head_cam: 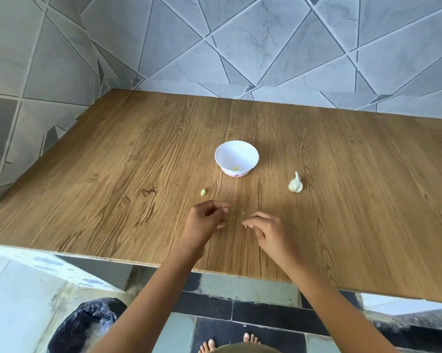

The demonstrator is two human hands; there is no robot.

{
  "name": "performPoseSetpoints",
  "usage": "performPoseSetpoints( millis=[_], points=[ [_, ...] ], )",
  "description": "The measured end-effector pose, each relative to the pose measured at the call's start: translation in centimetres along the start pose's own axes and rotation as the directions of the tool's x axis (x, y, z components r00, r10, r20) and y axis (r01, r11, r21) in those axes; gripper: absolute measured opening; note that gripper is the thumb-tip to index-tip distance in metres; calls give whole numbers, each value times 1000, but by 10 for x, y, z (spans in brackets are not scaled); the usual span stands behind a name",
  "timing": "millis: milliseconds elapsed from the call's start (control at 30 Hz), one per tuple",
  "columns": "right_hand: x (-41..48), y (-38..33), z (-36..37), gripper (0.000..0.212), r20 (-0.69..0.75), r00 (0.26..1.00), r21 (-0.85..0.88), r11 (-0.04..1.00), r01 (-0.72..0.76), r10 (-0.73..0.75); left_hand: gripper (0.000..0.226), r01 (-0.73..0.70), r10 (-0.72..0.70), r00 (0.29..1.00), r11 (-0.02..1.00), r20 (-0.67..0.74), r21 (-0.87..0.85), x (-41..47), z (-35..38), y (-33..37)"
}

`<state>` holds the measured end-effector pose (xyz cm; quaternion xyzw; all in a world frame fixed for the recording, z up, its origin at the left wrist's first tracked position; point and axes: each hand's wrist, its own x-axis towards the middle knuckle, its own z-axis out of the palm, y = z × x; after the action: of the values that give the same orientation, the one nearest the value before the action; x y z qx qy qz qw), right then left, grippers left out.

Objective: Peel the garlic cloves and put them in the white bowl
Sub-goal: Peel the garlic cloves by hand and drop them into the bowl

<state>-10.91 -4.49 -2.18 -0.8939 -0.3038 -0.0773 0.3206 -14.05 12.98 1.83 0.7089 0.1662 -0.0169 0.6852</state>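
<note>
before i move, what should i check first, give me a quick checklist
1. white bowl upright, near the hands: ok.
2. loose clove in the bowl: not ok, it lies on the table left of it.
3. garlic bulb free to take: ok, right of the bowl, untouched.
4. left hand empty: cannot tell, fingers curled.
5. right hand empty: cannot tell, fingers curled.

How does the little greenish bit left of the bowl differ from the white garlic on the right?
The small yellowish-green garlic clove is much smaller than the white papery garlic bulb. The clove looks bare and smooth; the bulb has its skin and pointed stem. Both lie on the wooden table, outside the white scalloped bowl.
</note>
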Motion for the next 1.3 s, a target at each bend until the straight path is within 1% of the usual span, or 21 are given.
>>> performPoseSetpoints(
  millis=[33,100,133,167,233,267,367,467,533,633,800,900,967,1033,1067,1100,1133,1167,1200,1233,1300],
  points=[
    [2,-4,-3,28,-47,995,90,993,-82,86,12,69,-67,998,987,15,-147,-3,4,2],
    [8,-13,-12,23,-97,966,283,937,-205,240,18,221,-214,975,887,61,-405,-5,15,5],
    [12,-17,-17,21,-104,962,333,920,-205,252,21,290,-281,955,815,96,-502,-4,20,5],
    [16,-22,-21,20,-116,969,339,925,-170,220,24,347,-334,933,736,134,-581,-3,25,7],
    [21,-29,-22,20,-131,985,278,958,-74,114,28,422,-407,892,603,194,-677,1,34,10],
    [23,-31,-20,21,-135,989,212,977,-32,62,28,442,-429,879,567,209,-695,2,37,11],
    [24,-35,-11,27,-105,994,-10,1000,25,-26,30,455,-458,861,502,220,-735,5,44,15],
    [24,-39,-12,24,-96,991,-111,990,85,-96,32,459,-452,854,426,257,-779,9,42,16],
    [24,-40,-15,20,-86,988,-86,989,124,-132,35,468,-455,850,420,266,-778,11,41,15],
    [26,-37,-15,26,-100,984,-30,989,147,-149,33,465,-467,851,462,239,-755,9,43,15],
    [30,-34,-11,14,-171,983,17,998,65,-61,30,448,-461,864,516,204,-730,9,44,14],
    [31,-35,-14,8,-169,984,55,996,69,-59,29,447,-452,869,537,203,-716,9,44,15],
    [27,-35,-21,12,-188,981,98,993,64,-44,31,439,-439,874,535,206,-722,8,42,17],
    [18,-27,-30,20,-197,980,147,989,16,13,34,428,-420,881,516,217,-742,8,38,18],
    [11,-22,-36,23,-158,985,163,986,-46,72,34,425,-415,883,508,219,-749,8,34,17],
    [5,-17,-42,27,-75,986,162,977,-138,151,34,420,-415,884,504,215,-754,9,31,16],
    [-2,-12,-46,31,42,970,130,961,-244,240,33,413,-416,886,503,206,-759,9,27,15],
    [-6,-8,-47,35,152,935,77,939,-335,321,32,407,-417,887,504,198,-762,10,25,13],
    [-9,-4,-47,37,222,899,39,917,-396,378,32,402,-415,889,505,193,-764,10,23,12],
    [-10,-2,-46,38,256,875,36,900,-434,412,31,399,-412,891,509,192,-763,11,21,11],
    [-6,1,-41,36,257,860,81,877,-474,441,32,404,-405,892,517,200,-755,10,20,10]
  ],
)
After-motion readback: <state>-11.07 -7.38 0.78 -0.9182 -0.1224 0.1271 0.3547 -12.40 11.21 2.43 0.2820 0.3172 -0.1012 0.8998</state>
